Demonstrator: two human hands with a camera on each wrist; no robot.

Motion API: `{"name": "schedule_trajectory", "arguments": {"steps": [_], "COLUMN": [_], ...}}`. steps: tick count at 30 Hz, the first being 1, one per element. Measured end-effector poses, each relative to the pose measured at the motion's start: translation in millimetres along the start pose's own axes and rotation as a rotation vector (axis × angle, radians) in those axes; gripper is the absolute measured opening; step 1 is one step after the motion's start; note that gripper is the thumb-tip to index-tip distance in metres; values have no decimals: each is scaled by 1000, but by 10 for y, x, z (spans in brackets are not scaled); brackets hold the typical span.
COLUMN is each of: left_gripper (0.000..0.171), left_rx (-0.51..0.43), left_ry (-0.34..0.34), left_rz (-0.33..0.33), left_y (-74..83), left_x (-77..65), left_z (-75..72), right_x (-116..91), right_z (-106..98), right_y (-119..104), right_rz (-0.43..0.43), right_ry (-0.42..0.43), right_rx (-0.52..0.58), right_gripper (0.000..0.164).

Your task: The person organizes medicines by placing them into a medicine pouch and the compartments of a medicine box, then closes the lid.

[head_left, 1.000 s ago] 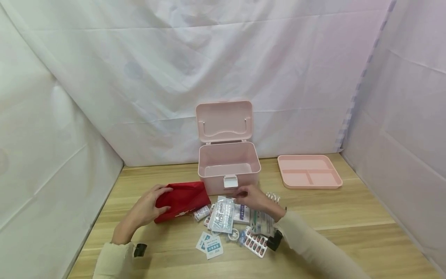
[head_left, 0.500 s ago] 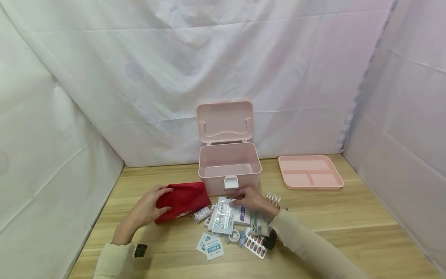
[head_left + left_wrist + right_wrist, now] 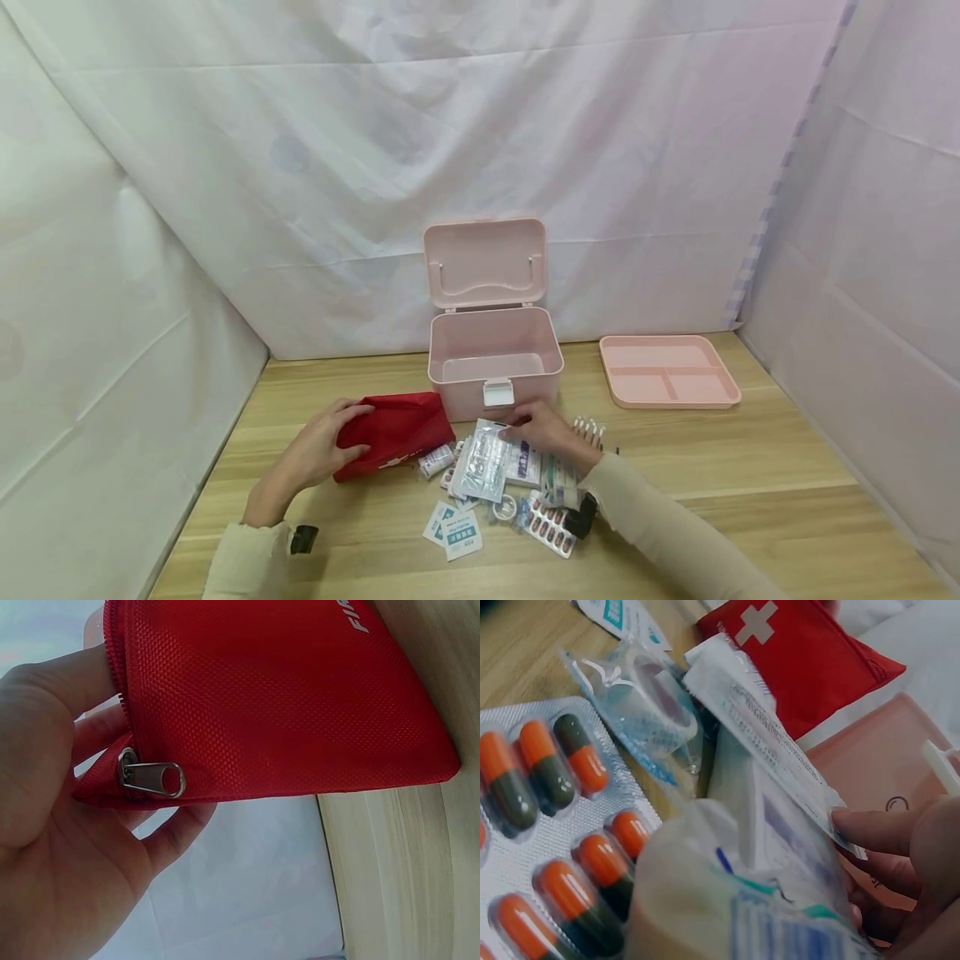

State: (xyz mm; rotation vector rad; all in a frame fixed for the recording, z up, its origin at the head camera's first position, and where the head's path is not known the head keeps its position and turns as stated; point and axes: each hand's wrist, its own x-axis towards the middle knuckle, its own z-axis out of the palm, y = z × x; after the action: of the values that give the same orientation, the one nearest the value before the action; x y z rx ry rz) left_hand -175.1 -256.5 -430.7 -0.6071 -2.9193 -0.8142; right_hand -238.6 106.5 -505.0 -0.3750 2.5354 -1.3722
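Note:
My left hand [image 3: 318, 446] grips the open end of a red zippered pouch [image 3: 397, 429], with the metal zipper pull [image 3: 154, 778] showing in the left wrist view. The pouch bears a white cross in the right wrist view. In front of the pink box [image 3: 465, 398], my right hand [image 3: 551, 433] pinches the corner of a flat clear-and-white packet [image 3: 483, 467] between thumb and fingers. That packet is tilted over a white box with purple print [image 3: 523, 467]. A bagged bundle [image 3: 558, 479] lies under my right wrist.
Close by lie a capsule blister pack [image 3: 551, 527], a bagged tape roll [image 3: 504, 507], a small wrapped roll [image 3: 435, 460], square sachets [image 3: 461, 533] and cotton swabs [image 3: 588, 427]. The pink box's lid [image 3: 487, 265] stands raised. A divided pink tray [image 3: 697, 386] lies right.
My right hand has shifted slightly left and now pinches the packet's corner. The packet has turned and lifted a little. My left hand stays on the pouch.

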Motion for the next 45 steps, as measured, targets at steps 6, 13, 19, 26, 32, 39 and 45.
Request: {"name": "schedule_trajectory", "arguments": {"steps": [6, 13, 19, 26, 32, 39, 45], "left_gripper": [52, 52, 52, 52, 52, 52, 52], "left_rx": [-7, 4, 4, 8, 4, -3, 3], "left_ry": [-8, -1, -3, 6, -5, -11, -9], "left_rz": [2, 5, 7, 11, 9, 14, 18], "left_y": [11, 10, 13, 4, -1, 2, -12], "left_x": [-3, 3, 3, 6, 6, 4, 5], "left_z": [-4, -9, -13, -8, -13, -22, -10], "right_x": [-70, -139, -163, -219, -268, -342, -379], "right_z": [-137, -300, -352, -379, -401, -405, -407], "right_y": [-40, -134, -125, -132, -143, -277, -460], "right_rz": [101, 141, 107, 149, 124, 54, 2], "right_ry": [28, 0, -85, -123, -197, -342, -416], "right_rx": [91, 154, 295, 399, 416, 521, 552], "right_gripper": [12, 12, 17, 25, 31, 42, 46]}}
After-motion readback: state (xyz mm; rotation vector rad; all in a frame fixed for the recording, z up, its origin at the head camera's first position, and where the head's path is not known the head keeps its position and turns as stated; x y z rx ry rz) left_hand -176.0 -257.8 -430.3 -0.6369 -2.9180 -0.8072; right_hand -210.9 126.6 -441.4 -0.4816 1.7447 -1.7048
